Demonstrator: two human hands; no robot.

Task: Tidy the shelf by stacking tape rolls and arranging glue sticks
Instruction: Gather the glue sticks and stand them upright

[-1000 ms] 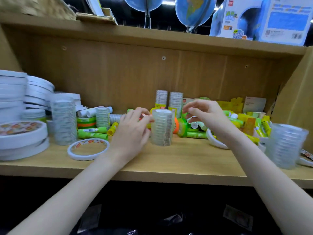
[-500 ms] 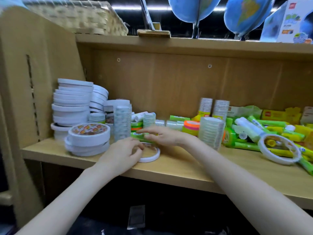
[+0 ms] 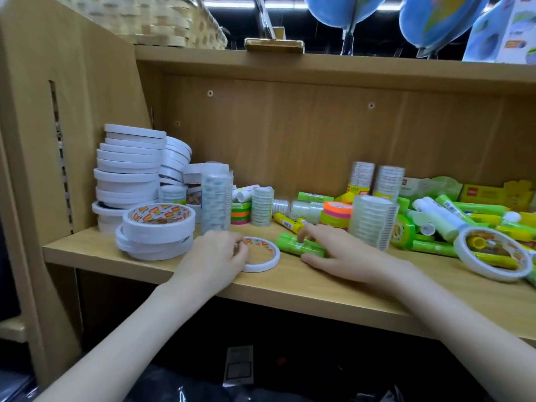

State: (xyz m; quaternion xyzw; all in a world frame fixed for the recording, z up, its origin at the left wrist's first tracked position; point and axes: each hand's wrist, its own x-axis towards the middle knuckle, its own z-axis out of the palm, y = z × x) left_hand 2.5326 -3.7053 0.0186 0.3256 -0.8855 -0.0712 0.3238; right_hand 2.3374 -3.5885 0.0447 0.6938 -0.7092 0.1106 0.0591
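Wooden shelf unit, light tan laminate. Shelf board (image 3: 333, 288) runs left to right, front edge nearest the camera. Back panel (image 3: 304, 134) carries three visible screw heads. Left side panel (image 3: 87, 117) has a vertical slotted strip near its front edge. Upper shelf board (image 3: 319, 65) spans the top; on it a woven basket (image 3: 162, 21) at the left corner, a brass-coloured clip (image 3: 274, 44) at mid-span, blue globes (image 3: 342, 10) and a printed box (image 3: 504, 30) toward the right. Strip lights glow behind. Dark space below the shelf board.
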